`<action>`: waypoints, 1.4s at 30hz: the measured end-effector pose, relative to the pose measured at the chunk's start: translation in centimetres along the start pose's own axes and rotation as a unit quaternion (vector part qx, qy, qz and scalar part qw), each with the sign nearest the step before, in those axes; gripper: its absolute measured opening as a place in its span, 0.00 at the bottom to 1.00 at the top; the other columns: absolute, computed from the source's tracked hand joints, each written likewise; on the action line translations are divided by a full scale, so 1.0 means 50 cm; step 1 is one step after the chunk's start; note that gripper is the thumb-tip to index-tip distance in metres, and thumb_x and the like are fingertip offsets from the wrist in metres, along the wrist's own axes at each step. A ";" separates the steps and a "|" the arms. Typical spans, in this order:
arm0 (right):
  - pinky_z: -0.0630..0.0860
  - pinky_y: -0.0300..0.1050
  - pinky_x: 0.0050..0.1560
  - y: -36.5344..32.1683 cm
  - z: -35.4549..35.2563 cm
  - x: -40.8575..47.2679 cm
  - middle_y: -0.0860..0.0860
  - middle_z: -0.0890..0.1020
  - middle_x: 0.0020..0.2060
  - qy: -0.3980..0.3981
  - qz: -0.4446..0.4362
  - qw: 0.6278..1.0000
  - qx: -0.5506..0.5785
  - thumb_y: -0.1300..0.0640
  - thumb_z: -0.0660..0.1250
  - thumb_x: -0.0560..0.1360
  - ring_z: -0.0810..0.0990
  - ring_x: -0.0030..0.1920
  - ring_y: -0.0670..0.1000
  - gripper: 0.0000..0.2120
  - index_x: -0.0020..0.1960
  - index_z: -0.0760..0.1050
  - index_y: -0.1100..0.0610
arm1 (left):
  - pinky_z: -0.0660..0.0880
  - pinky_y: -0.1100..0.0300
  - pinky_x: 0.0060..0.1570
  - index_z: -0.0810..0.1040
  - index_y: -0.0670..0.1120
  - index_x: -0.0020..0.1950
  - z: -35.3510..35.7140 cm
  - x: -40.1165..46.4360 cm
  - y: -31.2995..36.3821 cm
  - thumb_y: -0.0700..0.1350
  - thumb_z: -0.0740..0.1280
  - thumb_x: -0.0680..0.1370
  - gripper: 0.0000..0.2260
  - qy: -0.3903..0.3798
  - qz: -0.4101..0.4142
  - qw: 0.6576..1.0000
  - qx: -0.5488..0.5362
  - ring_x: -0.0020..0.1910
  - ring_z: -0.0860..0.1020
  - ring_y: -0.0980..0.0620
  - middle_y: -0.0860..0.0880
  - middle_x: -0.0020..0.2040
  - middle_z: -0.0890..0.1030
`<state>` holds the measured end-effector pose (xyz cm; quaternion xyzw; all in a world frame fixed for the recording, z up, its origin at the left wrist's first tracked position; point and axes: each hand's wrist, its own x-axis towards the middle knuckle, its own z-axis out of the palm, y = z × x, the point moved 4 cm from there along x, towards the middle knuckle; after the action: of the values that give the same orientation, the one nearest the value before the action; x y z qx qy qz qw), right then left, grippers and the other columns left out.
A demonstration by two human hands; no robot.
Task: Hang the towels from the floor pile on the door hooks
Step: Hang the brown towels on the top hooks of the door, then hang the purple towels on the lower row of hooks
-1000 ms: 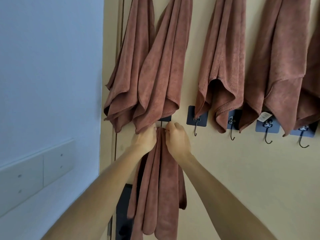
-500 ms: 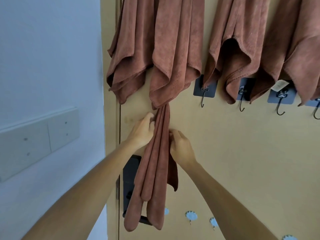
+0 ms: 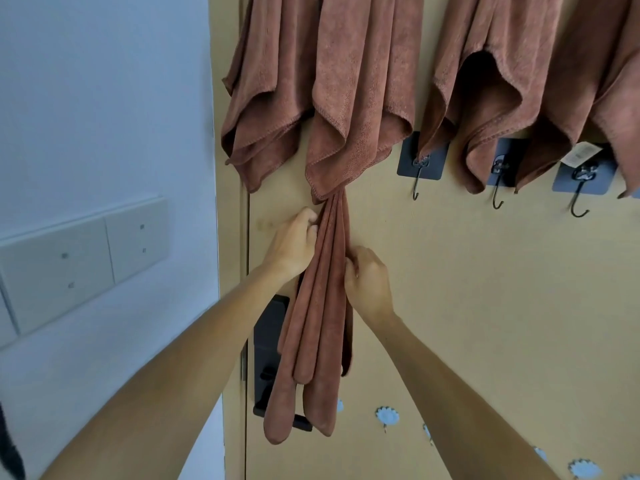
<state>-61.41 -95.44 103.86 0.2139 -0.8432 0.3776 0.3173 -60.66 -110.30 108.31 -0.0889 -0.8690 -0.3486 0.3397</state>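
Where the lower towel (image 3: 320, 306) meets its hook, the upper towels' hems hide the join. Left hand (image 3: 294, 247) and right hand (image 3: 367, 282) pinch its folds from either side, fingers curled into the cloth. Four towels hang above, tops cut off by the frame. Three bare hooks (image 3: 417, 181) show along the door (image 3: 485, 306). Its black handle (image 3: 270, 358) is partly covered.

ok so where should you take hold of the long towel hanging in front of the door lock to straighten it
Grip the hanging towel on its narrow bunched upper stretch, pinching in from either side, as the left hand and right hand do. There the folds gather tight; lower down they spread into separate loose lobes.
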 end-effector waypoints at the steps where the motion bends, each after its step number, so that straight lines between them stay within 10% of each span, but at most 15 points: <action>1: 0.70 0.38 0.42 0.001 0.000 -0.004 0.56 0.79 0.45 0.001 0.002 1.000 -0.002 0.64 0.58 0.77 0.77 0.43 0.53 0.09 0.52 0.76 0.64 | 0.75 0.54 0.44 0.74 0.41 0.54 -0.001 0.001 0.001 0.37 0.57 0.81 0.07 0.006 0.002 1.000 0.001 0.42 0.78 0.48 0.46 0.44 0.79; 12: 0.74 0.48 0.49 -0.002 -0.013 -0.026 0.55 0.75 0.49 0.048 0.023 0.998 -0.019 0.60 0.56 0.79 0.75 0.48 0.53 0.11 0.58 0.72 0.64 | 0.73 0.57 0.52 0.73 0.42 0.62 -0.010 0.003 0.004 0.39 0.57 0.81 0.11 0.016 -0.017 1.000 0.002 0.54 0.76 0.46 0.44 0.55 0.77; 15: 0.59 0.44 0.72 -0.021 -0.012 -0.038 0.54 0.62 0.73 0.030 -0.007 0.999 0.017 0.49 0.49 0.81 0.60 0.72 0.49 0.26 0.75 0.55 0.60 | 0.65 0.63 0.63 0.65 0.44 0.72 -0.009 -0.030 0.008 0.40 0.55 0.82 0.18 0.064 -0.002 0.997 -0.044 0.67 0.69 0.51 0.46 0.69 0.69; 21: 0.43 0.38 0.74 -0.011 0.056 -0.084 0.51 0.42 0.77 -0.078 -0.061 0.995 -0.005 0.59 0.51 0.82 0.40 0.76 0.44 0.29 0.76 0.39 0.58 | 0.47 0.69 0.73 0.44 0.48 0.79 0.073 -0.117 -0.008 0.42 0.50 0.84 0.25 -0.070 0.042 0.995 -0.063 0.77 0.50 0.57 0.49 0.79 0.49; 25: 0.46 0.42 0.75 0.019 0.092 -0.133 0.55 0.42 0.77 -0.081 -0.066 0.994 -0.015 0.54 0.47 0.82 0.41 0.77 0.47 0.28 0.76 0.37 0.58 | 0.48 0.81 0.64 0.37 0.53 0.77 0.110 -0.177 -0.044 0.45 0.50 0.84 0.26 -0.077 0.045 0.995 -0.035 0.73 0.49 0.64 0.52 0.79 0.44; 30: 0.49 0.40 0.74 0.061 0.136 -0.236 0.53 0.41 0.77 -0.131 -0.029 0.990 -0.042 0.39 0.35 0.78 0.42 0.77 0.46 0.33 0.76 0.37 0.58 | 0.59 0.66 0.70 0.36 0.55 0.76 0.165 -0.290 -0.094 0.49 0.48 0.83 0.26 -0.080 0.029 0.996 -0.009 0.76 0.51 0.58 0.57 0.77 0.40; 33: 0.61 0.43 0.70 0.093 0.152 -0.307 0.57 0.51 0.76 -0.143 0.005 0.984 -0.109 0.45 0.45 0.80 0.54 0.76 0.52 0.31 0.77 0.43 0.61 | 0.65 0.64 0.68 0.38 0.52 0.77 0.201 -0.372 -0.146 0.52 0.47 0.82 0.27 -0.105 0.000 0.993 0.046 0.76 0.54 0.55 0.52 0.79 0.45; 42: 0.78 0.49 0.56 0.176 0.157 -0.591 0.55 0.72 0.68 -0.247 0.069 0.936 -0.242 0.50 0.48 0.78 0.76 0.64 0.54 0.25 0.72 0.63 0.60 | 0.82 0.51 0.46 0.51 0.46 0.79 0.312 -0.712 -0.270 0.46 0.79 0.58 0.55 -0.312 -0.070 0.929 0.188 0.61 0.78 0.44 0.44 0.72 0.68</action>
<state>-48.72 -92.46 74.84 0.1582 -0.9736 0.1183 0.1147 -47.36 -106.96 69.52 -0.0668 -0.9848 -0.1562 0.0371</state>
